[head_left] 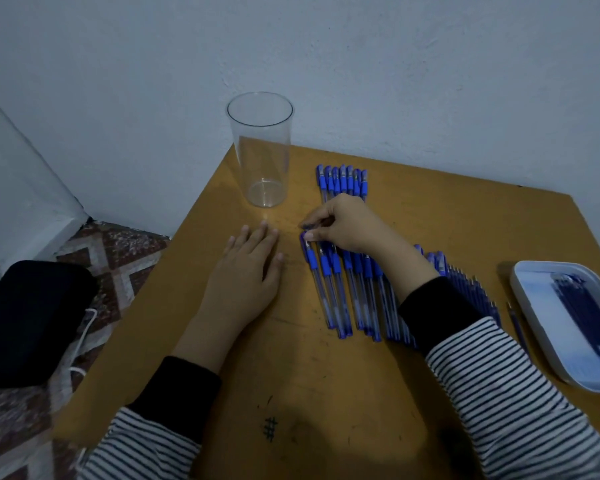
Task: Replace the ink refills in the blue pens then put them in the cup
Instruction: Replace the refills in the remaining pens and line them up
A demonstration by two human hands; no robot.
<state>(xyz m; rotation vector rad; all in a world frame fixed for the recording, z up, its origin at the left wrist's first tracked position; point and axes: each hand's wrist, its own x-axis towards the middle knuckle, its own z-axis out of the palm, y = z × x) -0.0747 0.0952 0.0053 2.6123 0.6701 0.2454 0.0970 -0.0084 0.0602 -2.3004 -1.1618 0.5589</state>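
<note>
Both hands are low over the counter [326,393]. My right hand [347,226] is curled, thumb and fingertips pinching the top end of the leftmost blue pen [311,261] in the near row of pens [357,292]. My left hand [253,268] lies flat and spread on the wood just beside it, holding nothing. A second, shorter far row [342,181] lies beyond my knuckles, and the clear cup [260,150] stands upright and empty at the far left corner, so I judge no pen is finished and I am only picking up the first one. Next I would need to lift it clear of its neighbours without rolling them, then bring my left hand in to hold the barrel while I open it. The fresh refills [582,313] sit well apart in the white tray [534,306] at my far right, so that means a reach across. I cannot tell whether the pinched pen has left the counter. My right forearm covers the middle of the near row, so I cannot count it, and my hand hides the lower ends of the far row. The refills are a dark blur, the tray is cut off by the frame edge, and a thin dark stick [517,323] beside it may be a loose refill. On the patterned floor to my left lies a black bag [32,320].
</note>
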